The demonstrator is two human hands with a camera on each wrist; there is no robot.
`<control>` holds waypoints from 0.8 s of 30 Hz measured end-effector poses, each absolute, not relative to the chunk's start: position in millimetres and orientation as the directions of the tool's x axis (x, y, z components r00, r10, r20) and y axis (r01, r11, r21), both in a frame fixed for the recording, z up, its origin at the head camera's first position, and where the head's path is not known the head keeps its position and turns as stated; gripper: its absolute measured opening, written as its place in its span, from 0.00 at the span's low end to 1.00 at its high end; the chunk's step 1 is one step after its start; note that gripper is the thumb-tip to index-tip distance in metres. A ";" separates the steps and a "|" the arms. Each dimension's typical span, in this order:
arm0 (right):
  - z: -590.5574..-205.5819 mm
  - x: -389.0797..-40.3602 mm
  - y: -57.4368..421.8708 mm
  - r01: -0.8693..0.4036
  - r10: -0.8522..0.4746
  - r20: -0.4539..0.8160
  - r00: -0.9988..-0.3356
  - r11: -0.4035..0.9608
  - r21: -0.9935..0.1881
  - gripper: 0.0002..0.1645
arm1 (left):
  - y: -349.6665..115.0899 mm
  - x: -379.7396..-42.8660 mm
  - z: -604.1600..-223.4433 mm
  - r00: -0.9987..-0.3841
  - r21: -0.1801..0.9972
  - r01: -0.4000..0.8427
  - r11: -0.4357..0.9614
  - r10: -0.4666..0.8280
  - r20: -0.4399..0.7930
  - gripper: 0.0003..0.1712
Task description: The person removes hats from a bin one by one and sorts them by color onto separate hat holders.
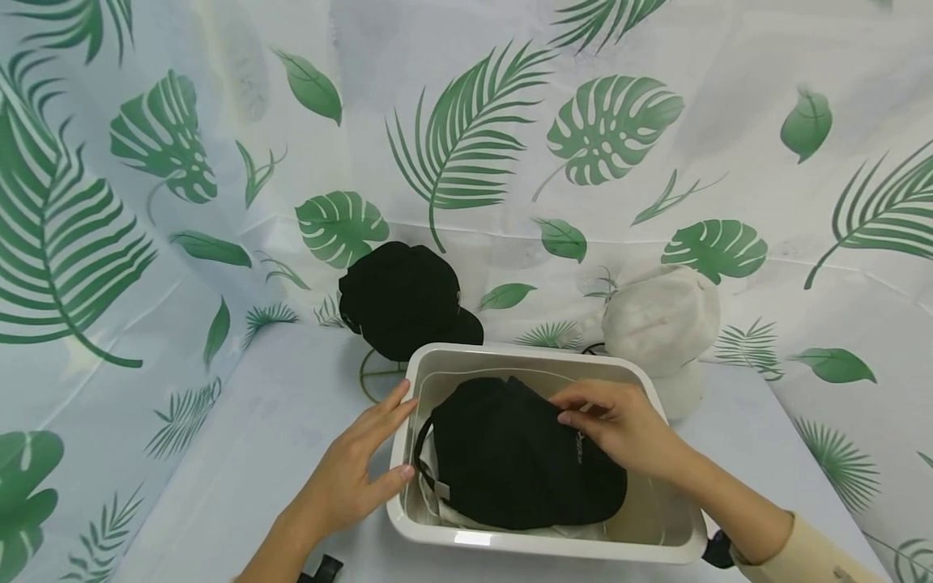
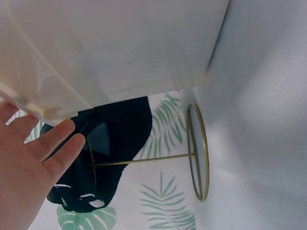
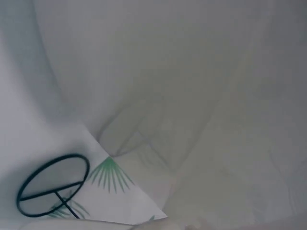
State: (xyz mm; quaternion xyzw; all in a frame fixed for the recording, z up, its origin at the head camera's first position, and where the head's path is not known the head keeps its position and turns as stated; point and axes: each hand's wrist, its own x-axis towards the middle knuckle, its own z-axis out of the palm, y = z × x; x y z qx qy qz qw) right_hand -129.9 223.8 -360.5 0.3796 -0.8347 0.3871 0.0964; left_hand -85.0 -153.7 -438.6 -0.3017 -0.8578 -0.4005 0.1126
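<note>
A black cap (image 1: 510,461) lies inside a white plastic bin (image 1: 547,549), its strap at the left and small pale lettering at the right. Beneath it, some cream fabric (image 1: 466,518) shows along the near side. My right hand (image 1: 630,429) reaches over the bin's right rim and pinches the cap's upper right part between thumb and fingers. At the bin's left rim, my left hand (image 1: 357,465) rests with its fingers extended against the outside. The left wrist view shows these fingers (image 2: 62,155) by the bin wall; in the right wrist view, the bin wall hides the right hand's grip.
Behind the bin at left, another black cap (image 1: 401,300) sits on a gold wire stand (image 2: 144,160). An off-white cap (image 1: 659,320) is at the back right, near a dark ring-based stand (image 3: 53,191). A leaf-printed cloth (image 1: 466,48) hangs behind the white table (image 1: 240,461).
</note>
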 end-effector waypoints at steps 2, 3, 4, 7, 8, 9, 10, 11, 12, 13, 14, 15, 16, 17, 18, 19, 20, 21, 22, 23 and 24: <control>-358.2 -129.8 223.9 -0.708 -0.556 0.456 -0.694 0.414 -0.572 0.22 | -153.8 -84.8 -438.8 -0.793 0.620 0.607 0.497 0.427 0.433 0.43; -357.0 -129.8 223.9 -0.710 -0.557 0.459 -0.693 0.414 -0.570 0.22 | -153.7 -84.8 -439.1 -0.793 0.620 0.607 0.497 0.428 0.433 0.43; -356.0 -129.8 223.8 -0.711 -0.557 0.460 -0.691 0.414 -0.568 0.22 | -153.7 -84.8 -439.2 -0.793 0.620 0.607 0.497 0.428 0.433 0.43; -352.9 -129.8 223.6 -0.716 -0.558 0.464 -0.687 0.416 -0.560 0.22 | -153.7 -85.2 -439.7 -0.792 0.619 0.609 0.496 0.428 0.435 0.43; -352.0 -130.0 223.8 -0.717 -0.559 0.464 -0.687 0.419 -0.557 0.22 | -153.7 -85.3 -439.7 -0.791 0.618 0.610 0.497 0.428 0.436 0.43; -350.9 -130.1 224.1 -0.716 -0.558 0.462 -0.689 0.422 -0.557 0.21 | -153.7 -85.3 -439.8 -0.791 0.617 0.610 0.496 0.428 0.437 0.43; -349.8 -130.2 224.4 -0.714 -0.556 0.461 -0.691 0.425 -0.557 0.22 | -153.8 -85.3 -439.8 -0.791 0.617 0.611 0.496 0.428 0.439 0.43; -348.5 -130.3 224.9 -0.711 -0.554 0.460 -0.694 0.428 -0.558 0.21 | -153.9 -85.2 -439.9 -0.790 0.617 0.611 0.496 0.427 0.440 0.43; -347.1 -130.5 225.5 -0.708 -0.553 0.456 -0.697 0.430 -0.560 0.22 | -153.9 -85.2 -439.9 -0.790 0.616 0.611 0.496 0.426 0.440 0.42; -345.6 -130.7 226.2 -0.705 -0.551 0.455 -0.700 0.432 -0.562 0.22 | -154.0 -85.1 -439.9 -0.790 0.615 0.612 0.497 0.426 0.441 0.42; -343.9 -130.9 226.9 -0.702 -0.548 0.454 -0.703 0.435 -0.563 0.22 | -154.2 -84.9 -439.8 -0.790 0.616 0.612 0.497 0.426 0.441 0.42; -342.1 -130.9 227.5 -0.700 -0.545 0.452 -0.706 0.440 -0.562 0.22 | -154.4 -84.8 -439.8 -0.790 0.615 0.612 0.497 0.426 0.441 0.42; -340.1 -130.9 228.2 -0.698 -0.544 0.451 -0.708 0.443 -0.562 0.23 | -154.6 -84.8 -439.7 -0.790 0.615 0.611 0.498 0.426 0.441 0.42; -338.1 -131.0 228.9 -0.697 -0.542 0.450 -0.710 0.445 -0.563 0.23 | -154.8 -84.8 -439.6 -0.790 0.615 0.611 0.498 0.426 0.441 0.42; -336.0 -130.9 229.5 -0.696 -0.541 0.450 -0.710 0.447 -0.561 0.23 | -155.0 -84.8 -439.5 -0.791 0.615 0.611 0.498 0.426 0.439 0.42; -333.8 -130.9 230.1 -0.695 -0.538 0.450 -0.713 0.451 -0.560 0.23 | -155.2 -84.8 -439.4 -0.790 0.616 0.611 0.497 0.428 0.439 0.42; -331.7 -130.6 230.6 -0.694 -0.536 0.450 -0.714 0.455 -0.559 0.23 | -155.4 -84.9 -439.4 -0.790 0.618 0.611 0.496 0.428 0.438 0.42; -329.7 -130.4 231.2 -0.694 -0.533 0.453 -0.714 0.456 -0.558 0.23 | -155.4 -85.0 -439.3 -0.790 0.619 0.611 0.493 0.429 0.438 0.42; -327.8 -130.2 231.9 -0.694 -0.531 0.456 -0.714 0.456 -0.556 0.23 | -155.4 -85.1 -439.3 -0.791 0.622 0.610 0.491 0.430 0.436 0.42; -326.1 -130.0 232.5 -0.697 -0.529 0.460 -0.713 0.459 -0.551 0.23 | -155.2 -85.3 -439.2 -0.791 0.623 0.610 0.489 0.430 0.436 0.42; -324.5 -129.9 232.9 -0.701 -0.527 0.467 -0.710 0.460 -0.545 0.23 | -155.0 -85.3 -439.2 -0.791 0.626 0.609 0.488 0.430 0.434 0.42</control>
